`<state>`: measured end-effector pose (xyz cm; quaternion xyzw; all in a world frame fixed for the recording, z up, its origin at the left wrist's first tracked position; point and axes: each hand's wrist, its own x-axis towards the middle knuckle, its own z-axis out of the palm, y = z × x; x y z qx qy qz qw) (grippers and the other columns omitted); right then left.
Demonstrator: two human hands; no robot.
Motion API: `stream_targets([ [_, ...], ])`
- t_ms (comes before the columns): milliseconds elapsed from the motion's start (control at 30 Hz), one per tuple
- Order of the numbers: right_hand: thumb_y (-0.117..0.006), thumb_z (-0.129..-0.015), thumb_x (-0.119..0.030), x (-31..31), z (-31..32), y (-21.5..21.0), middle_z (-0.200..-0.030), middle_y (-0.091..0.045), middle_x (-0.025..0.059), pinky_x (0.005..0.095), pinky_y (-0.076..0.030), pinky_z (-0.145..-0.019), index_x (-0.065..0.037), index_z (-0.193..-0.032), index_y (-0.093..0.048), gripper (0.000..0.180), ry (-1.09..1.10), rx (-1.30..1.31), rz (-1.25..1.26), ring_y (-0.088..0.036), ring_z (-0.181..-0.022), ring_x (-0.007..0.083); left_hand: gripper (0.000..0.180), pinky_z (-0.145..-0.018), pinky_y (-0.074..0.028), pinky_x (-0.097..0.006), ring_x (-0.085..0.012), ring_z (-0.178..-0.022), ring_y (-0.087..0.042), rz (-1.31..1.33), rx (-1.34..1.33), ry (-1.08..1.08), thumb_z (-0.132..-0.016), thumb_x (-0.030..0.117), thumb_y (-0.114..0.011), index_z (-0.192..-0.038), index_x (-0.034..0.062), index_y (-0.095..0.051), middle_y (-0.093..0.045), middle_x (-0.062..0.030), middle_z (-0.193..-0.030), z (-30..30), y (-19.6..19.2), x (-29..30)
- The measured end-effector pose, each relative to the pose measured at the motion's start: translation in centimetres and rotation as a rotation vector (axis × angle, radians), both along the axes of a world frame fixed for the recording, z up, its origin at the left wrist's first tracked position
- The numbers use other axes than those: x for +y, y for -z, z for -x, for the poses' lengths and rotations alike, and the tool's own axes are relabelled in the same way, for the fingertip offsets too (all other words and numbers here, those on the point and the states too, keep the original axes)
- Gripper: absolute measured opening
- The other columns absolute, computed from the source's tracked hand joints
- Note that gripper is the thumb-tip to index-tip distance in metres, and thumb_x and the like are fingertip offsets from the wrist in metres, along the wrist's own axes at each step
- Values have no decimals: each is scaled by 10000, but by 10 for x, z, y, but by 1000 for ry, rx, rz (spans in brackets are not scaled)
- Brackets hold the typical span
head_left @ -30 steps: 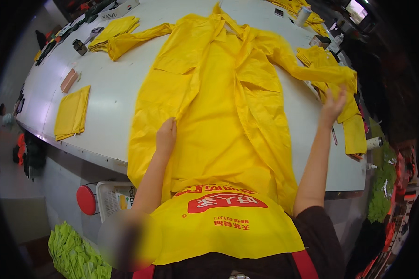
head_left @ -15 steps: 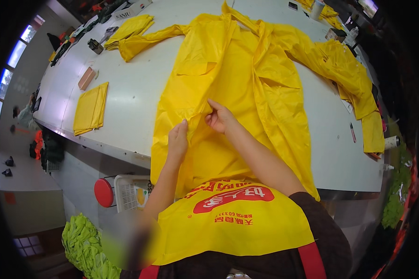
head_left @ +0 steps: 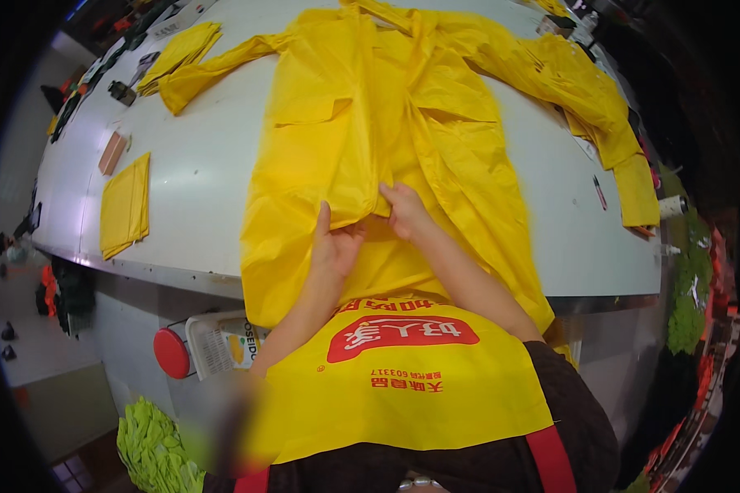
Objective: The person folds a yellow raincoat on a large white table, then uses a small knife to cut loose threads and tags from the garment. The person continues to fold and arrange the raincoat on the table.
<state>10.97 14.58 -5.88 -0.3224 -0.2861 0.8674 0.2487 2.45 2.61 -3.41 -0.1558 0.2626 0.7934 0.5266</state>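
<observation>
A long yellow raincoat (head_left: 304, 156) lies spread across the table with its front open, its sleeves stretched out to both sides. Its left front panel is lifted at the lower edge. My left hand (head_left: 338, 246) grips that edge with the thumb on top and fingers partly tucked under the cloth. Close to it, my right hand (head_left: 406, 215) pinches the panel's inner corner between thumb and fingers. The coat's bottom hangs over the near table edge, against the yellow apron (head_left: 436, 411) I wear.
On the white table (head_left: 197, 172) lie a folded yellow garment (head_left: 126, 205), a brown block (head_left: 112, 154), a dark jar (head_left: 122, 93), another yellow stack (head_left: 181, 53) and a pen (head_left: 599, 192). Below stand a red stool (head_left: 172, 353) and a white basket (head_left: 214, 343). Green material (head_left: 156, 448) lies lower left.
Both hands now hold the left panel's lower edge, which is lifted and drawn straighter. My left hand has turned so its fingers reach under the cloth. The whole view has shifted slightly.
</observation>
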Motion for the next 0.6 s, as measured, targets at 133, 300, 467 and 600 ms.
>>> stream_targets([
  [133,-560,-808,-104,-3,-41,-5,-879,-590,109,383,-474,-735,-60,-1010,-534,208,63,-788,-1377,-568,-800,269,313,-597,-458,-279,-150,-766,-545,243,75,94,-774,291,-695,-976,96,-555,-599,-2,-889,16,22,8],
  [300,-583,-763,-86,32,-79,-1,-850,-609,104,374,-466,-685,-44,-990,-570,231,-2,-1336,-1613,-581,-759,296,237,-505,-435,-227,-134,-703,-545,371,103,339,-787,260,-685,-921,105,-567,-597,-7,-820,4,22,19],
  [467,-562,-830,-98,53,-94,-35,-848,-627,47,272,-456,-629,-40,-897,-585,91,-92,-313,-434,-587,-706,140,228,-558,-433,-229,-126,-742,-517,388,246,564,-820,269,-636,-988,133,-566,-578,-6,-882,9,30,27],
  [600,-569,-835,-81,40,-83,-30,-774,-557,-28,189,-370,-582,-44,-860,-581,47,-191,-268,-495,-474,-657,37,261,-613,-429,-218,-94,-823,-490,425,404,531,-834,292,-616,-1039,139,-568,-557,5,-975,-17,31,41],
])
